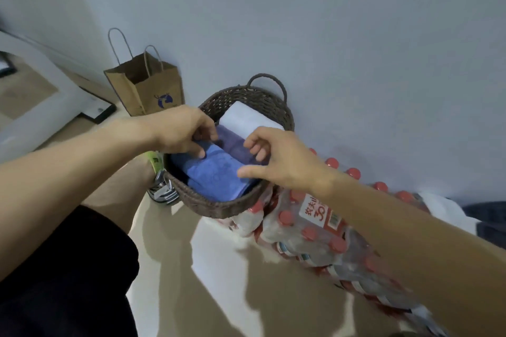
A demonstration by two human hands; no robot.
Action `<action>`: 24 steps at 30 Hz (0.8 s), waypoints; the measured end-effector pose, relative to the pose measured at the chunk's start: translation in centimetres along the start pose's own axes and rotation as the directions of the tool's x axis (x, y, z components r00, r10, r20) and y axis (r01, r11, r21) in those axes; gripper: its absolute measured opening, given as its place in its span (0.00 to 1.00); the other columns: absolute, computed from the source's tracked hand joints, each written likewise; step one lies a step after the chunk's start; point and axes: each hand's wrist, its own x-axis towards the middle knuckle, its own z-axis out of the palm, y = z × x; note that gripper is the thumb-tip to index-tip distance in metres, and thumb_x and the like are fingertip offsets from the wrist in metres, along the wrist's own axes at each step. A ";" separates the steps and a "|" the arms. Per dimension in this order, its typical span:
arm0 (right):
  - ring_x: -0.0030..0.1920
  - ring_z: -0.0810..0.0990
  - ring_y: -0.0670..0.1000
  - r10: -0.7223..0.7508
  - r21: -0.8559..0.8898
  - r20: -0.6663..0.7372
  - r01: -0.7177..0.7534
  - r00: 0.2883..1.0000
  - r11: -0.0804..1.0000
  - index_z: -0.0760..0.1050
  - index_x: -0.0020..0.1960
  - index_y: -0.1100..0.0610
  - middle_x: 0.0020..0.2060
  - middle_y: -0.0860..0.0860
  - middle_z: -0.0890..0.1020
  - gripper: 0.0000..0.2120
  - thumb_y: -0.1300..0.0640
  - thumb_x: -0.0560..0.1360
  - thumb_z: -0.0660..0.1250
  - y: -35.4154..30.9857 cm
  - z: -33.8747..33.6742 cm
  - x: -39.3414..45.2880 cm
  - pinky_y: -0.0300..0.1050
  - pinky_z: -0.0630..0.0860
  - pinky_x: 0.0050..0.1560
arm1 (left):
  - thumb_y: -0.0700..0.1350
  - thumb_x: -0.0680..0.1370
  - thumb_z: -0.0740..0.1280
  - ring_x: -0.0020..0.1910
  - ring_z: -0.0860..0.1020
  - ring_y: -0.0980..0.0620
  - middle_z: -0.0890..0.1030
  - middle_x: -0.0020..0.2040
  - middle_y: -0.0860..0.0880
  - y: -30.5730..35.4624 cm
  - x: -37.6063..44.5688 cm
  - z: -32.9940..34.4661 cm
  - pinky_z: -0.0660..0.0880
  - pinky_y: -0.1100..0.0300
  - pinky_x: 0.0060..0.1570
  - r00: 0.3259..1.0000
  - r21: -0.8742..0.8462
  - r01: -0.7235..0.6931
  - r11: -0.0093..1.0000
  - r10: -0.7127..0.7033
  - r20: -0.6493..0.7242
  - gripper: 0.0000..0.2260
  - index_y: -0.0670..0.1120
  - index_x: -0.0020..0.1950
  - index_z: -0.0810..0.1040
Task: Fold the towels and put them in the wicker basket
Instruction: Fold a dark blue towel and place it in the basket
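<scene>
Three folded towels lie in the basket [219, 209], blue [216, 175] nearest, purple [232, 142], white [246, 117] farthest, their long axes running left-right. The left hand [180, 128] apparently pinches the purple towel's left end; the right hand [276, 159] hovers loosely curled over its right end.

We cannot tell whether the left hand [180, 128] pinches the purple towel [232, 142], its fingertips being tucked under, and the bottle pack [328, 238] blurs toward the lower edge.
</scene>
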 end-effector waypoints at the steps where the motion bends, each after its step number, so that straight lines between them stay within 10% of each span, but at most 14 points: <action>1: 0.39 0.80 0.46 0.016 0.051 -0.061 -0.013 0.998 0.999 0.77 0.50 0.52 0.41 0.47 0.81 0.18 0.50 0.66 0.80 0.7 -1.4 -1.5 0.36 0.78 0.43 | 0.47 0.70 0.77 0.46 0.80 0.54 0.83 0.48 0.53 1.2 0.2 -0.4 0.75 0.61 0.47 0.999 0.016 -0.021 1.000 0.021 -0.026 0.15 0.50 0.55 0.82; 8: 0.38 0.81 0.43 0.335 -0.119 0.031 -0.330 0.942 0.937 0.79 0.48 0.50 0.40 0.47 0.84 0.09 0.52 0.71 0.76 9.3 -12.5 -16.7 0.32 0.75 0.40 | 0.51 0.77 0.67 0.44 0.79 0.51 0.83 0.45 0.52 17.9 4.4 2.8 0.73 0.59 0.46 0.946 0.111 -0.320 0.941 0.311 0.089 0.07 0.49 0.49 0.81; 14: 0.43 0.81 0.53 0.417 -0.397 -0.390 -0.558 0.821 0.729 0.79 0.44 0.53 0.38 0.47 0.81 0.01 0.57 0.74 0.71 18.9 -19.7 -29.7 0.42 0.70 0.42 | 0.48 0.77 0.66 0.46 0.80 0.48 0.83 0.48 0.48 35.5 11.4 10.7 0.73 0.59 0.43 0.869 -0.074 -0.470 0.879 0.476 0.133 0.08 0.45 0.49 0.81; 19: 0.59 0.76 0.61 0.594 -0.211 -0.523 -0.768 0.612 0.605 0.73 0.66 0.58 0.58 0.61 0.78 0.24 0.55 0.72 0.74 26.0 -20.7 -36.6 0.47 0.71 0.60 | 0.47 0.78 0.68 0.57 0.74 0.47 0.71 0.63 0.44 45.6 14.8 18.6 0.65 0.65 0.53 0.868 -0.308 -0.446 0.841 0.490 0.082 0.20 0.44 0.68 0.71; 24: 0.71 0.69 0.59 0.770 0.083 -0.316 -0.792 0.554 0.604 0.55 0.79 0.53 0.74 0.59 0.67 0.40 0.48 0.75 0.72 29.3 -18.9 -37.5 0.51 0.67 0.71 | 0.42 0.75 0.71 0.62 0.74 0.45 0.69 0.70 0.44 50.0 17.6 22.6 0.72 0.53 0.65 0.895 -0.524 -0.329 0.786 0.436 0.092 0.36 0.47 0.78 0.56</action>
